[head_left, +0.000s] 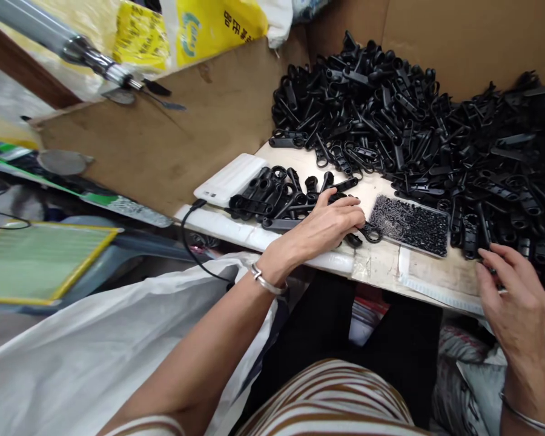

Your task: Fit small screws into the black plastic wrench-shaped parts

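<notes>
My left hand (324,227) is bent palm-down over the bench, fingers curled. From beneath its fingertips sticks out a black plastic part with a ring end (372,232). Beside that hand lies a small group of similar black parts (266,197). My right hand (513,290) is closed in a pinch near the front edge, with something small and dark between thumb and fingers that I cannot make out. Between the hands stands a clear shallow tray (445,239) of tiny black and grey pieces (409,223).
A large heap of black parts (367,97) fills the back and right, against a cardboard wall (463,42). A white power bank-like block (231,178) with a black cable (186,242) lies left. An electric screwdriver (104,63) hangs upper left. White sheeting (131,339) hangs below the bench.
</notes>
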Demonstrator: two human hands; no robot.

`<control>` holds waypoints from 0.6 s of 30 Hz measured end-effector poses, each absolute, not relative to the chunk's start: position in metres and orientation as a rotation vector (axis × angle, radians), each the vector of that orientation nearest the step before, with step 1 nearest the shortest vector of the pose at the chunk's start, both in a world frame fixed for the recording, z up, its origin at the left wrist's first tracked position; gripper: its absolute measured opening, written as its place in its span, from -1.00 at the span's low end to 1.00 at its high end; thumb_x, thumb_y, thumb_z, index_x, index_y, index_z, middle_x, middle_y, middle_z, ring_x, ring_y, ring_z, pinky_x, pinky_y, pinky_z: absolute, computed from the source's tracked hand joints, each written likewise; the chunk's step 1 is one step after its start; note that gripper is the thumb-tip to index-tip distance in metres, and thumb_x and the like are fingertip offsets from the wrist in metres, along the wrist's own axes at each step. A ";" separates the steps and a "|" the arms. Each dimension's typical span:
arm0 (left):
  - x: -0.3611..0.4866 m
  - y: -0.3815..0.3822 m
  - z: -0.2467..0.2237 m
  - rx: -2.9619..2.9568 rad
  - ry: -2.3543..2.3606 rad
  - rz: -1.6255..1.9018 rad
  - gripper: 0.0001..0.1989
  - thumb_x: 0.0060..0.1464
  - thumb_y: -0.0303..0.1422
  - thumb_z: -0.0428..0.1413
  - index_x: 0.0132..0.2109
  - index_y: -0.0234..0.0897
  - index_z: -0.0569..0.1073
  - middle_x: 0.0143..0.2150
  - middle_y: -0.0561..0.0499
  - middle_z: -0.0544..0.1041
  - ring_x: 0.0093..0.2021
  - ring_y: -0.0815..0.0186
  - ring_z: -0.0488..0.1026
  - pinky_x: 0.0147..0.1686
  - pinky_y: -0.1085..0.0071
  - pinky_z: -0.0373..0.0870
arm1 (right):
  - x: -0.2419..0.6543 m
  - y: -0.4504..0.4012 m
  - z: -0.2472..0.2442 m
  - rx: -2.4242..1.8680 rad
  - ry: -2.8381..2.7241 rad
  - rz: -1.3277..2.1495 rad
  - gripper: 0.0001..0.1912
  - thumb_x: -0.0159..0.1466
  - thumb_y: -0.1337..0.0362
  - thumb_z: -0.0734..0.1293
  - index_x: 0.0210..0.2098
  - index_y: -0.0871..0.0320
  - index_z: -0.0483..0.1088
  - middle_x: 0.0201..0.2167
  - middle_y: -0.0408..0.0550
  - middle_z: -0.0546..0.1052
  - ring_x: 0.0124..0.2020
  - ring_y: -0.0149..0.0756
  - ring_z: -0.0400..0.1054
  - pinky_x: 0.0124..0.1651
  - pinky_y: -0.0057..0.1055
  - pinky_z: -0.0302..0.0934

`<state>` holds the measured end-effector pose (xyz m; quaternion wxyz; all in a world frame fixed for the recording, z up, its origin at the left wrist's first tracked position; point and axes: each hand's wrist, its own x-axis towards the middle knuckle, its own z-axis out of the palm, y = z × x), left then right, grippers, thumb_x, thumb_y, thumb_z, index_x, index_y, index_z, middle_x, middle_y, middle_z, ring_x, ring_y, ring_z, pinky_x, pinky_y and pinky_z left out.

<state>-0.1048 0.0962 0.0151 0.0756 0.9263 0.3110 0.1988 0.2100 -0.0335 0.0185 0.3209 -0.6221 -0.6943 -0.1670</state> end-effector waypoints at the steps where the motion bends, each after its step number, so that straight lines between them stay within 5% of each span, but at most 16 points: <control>1: -0.101 0.089 0.019 2.758 0.933 0.629 -0.84 0.27 -0.47 -0.06 -0.25 -0.28 0.40 -0.16 -0.02 0.53 0.05 0.24 0.38 0.22 0.02 -0.02 | 0.206 -0.036 0.017 -1.646 -1.806 -0.367 -0.76 0.29 0.32 0.32 -0.07 0.20 0.51 -0.02 0.11 0.50 -0.07 -0.12 0.45 0.04 -0.22 0.35; 4: -0.086 0.066 0.027 2.712 0.971 0.692 -0.93 0.23 -0.44 0.02 -0.23 -0.31 0.39 -0.25 -0.03 0.53 -0.16 0.27 0.46 0.02 0.22 0.27 | 0.191 -0.042 0.013 -1.692 -1.687 0.085 -0.76 0.30 0.23 0.32 -0.07 0.14 0.50 -0.09 0.05 0.54 -0.21 -0.22 0.48 -0.16 -0.28 0.42; 8: -0.065 0.042 0.026 2.671 1.046 0.718 -0.92 0.17 -0.41 0.12 -0.19 -0.31 0.38 -0.26 -0.06 0.54 -0.23 0.23 0.50 -0.18 0.35 0.39 | 0.166 -0.045 0.006 -1.536 -1.337 0.842 -0.67 0.30 0.15 0.34 0.03 0.10 0.42 -0.17 0.01 0.56 -0.41 -0.34 0.46 -0.43 -0.40 0.40; 18: -0.043 0.026 0.022 2.707 1.026 0.727 -0.90 0.16 -0.40 0.14 -0.22 -0.31 0.36 -0.35 -0.02 0.54 -0.31 0.21 0.53 -0.30 0.36 0.41 | 0.140 -0.034 0.007 -1.265 -0.776 1.326 -0.46 0.24 0.11 0.41 0.16 0.10 0.26 -0.24 -0.01 0.58 -0.30 -0.27 0.52 -0.37 -0.44 0.44</control>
